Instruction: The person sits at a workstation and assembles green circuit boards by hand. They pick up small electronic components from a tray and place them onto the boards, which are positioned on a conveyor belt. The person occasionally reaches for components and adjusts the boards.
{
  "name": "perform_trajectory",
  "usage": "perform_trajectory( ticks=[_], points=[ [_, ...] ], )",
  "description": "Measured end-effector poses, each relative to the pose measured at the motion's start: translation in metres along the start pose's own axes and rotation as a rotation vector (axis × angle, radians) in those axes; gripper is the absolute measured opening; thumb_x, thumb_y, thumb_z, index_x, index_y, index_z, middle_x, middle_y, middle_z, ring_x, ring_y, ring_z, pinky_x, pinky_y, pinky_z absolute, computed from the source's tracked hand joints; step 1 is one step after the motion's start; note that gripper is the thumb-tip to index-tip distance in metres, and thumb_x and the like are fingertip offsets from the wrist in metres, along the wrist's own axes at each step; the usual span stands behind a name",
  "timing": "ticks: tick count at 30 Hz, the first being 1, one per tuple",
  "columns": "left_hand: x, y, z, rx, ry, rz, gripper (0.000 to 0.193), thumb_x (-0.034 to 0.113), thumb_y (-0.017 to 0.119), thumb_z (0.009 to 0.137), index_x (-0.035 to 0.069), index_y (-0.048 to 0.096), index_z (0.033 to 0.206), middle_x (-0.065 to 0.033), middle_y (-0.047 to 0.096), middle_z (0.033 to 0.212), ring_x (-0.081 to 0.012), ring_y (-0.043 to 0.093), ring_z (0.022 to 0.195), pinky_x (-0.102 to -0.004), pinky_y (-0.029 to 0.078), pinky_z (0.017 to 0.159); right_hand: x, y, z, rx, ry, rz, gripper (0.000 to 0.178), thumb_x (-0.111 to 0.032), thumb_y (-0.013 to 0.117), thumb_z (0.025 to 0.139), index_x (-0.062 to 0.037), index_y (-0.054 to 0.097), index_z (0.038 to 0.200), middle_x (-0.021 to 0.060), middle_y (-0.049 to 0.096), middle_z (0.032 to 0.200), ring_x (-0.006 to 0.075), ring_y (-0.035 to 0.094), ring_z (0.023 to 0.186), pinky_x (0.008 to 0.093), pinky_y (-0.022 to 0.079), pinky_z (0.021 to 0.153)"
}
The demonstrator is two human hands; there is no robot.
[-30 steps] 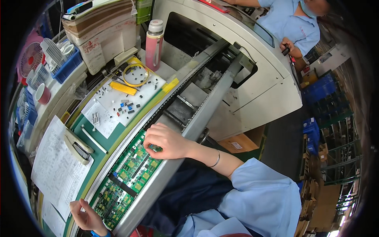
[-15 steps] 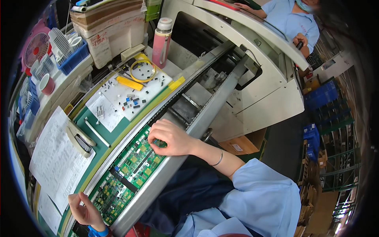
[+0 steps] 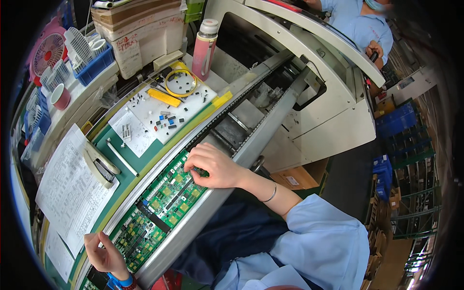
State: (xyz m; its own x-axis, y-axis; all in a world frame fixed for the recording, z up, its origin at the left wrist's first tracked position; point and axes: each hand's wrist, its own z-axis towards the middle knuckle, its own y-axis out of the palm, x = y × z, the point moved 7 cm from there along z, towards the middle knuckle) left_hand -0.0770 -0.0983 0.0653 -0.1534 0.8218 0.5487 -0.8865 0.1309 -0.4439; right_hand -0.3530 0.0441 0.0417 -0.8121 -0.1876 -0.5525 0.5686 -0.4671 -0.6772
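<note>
A long green circuit board (image 3: 181, 187) packed with small parts lies in the rail track, crossed by black strips. Above its far end is my right hand (image 3: 212, 166), fingers curled down and thumb bent toward them in a pinch. Whatever those fingertips may hold is hidden. At the near left end, beside the board, my left hand (image 3: 104, 253) is raised with its fingers curled and the thumb close to them. Anything in that pinch is too small to make out. A blue band (image 3: 121, 281) circles the left wrist.
Loose components lie on a white foam sheet (image 3: 193, 104) with a yellow cable ring (image 3: 181, 83). A pink bottle (image 3: 203, 53), a stapler (image 3: 99, 166) and printed sheets (image 3: 72, 193) stand or lie along the line. A machine cover (image 3: 333, 116) rises ahead; another person stands beyond it.
The view has shifted slightly, so the bench appears a little farther right. My right hand stays over the board's far end with its fingers slightly repositioned; my left hand has barely moved.
</note>
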Motion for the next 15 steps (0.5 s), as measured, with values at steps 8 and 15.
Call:
perform_trajectory(
  ticks=[8,15],
  points=[
    [0.0011,0.0,0.0023,0.003,0.0,0.02,0.009,-0.01,0.053,0.081,-0.002,0.049,0.08,-0.0071,0.046,0.067,-0.0149,0.038,0.06,-0.0257,0.029,0.054,-0.0009,0.0008,0.0007,0.0,0.004,0.012,0.013,-0.001,0.059,0.067,-0.0066,0.054,0.078,0.0048,0.051,0.075,0.0215,0.051,0.074,0.0313,0.039,0.07],
    [0.0029,0.0012,0.0022,-0.004,0.016,0.033,0.009,-0.01,0.053,0.082,-0.002,0.049,0.081,-0.0074,0.046,0.067,-0.0151,0.039,0.06,-0.0259,0.03,0.054,0.0004,-0.0005,-0.0008,0.004,0.001,0.001,0.013,-0.001,0.058,0.067,-0.0063,0.054,0.077,0.0048,0.051,0.074,0.0217,0.05,0.073,0.0316,0.039,0.07]
  ],
)
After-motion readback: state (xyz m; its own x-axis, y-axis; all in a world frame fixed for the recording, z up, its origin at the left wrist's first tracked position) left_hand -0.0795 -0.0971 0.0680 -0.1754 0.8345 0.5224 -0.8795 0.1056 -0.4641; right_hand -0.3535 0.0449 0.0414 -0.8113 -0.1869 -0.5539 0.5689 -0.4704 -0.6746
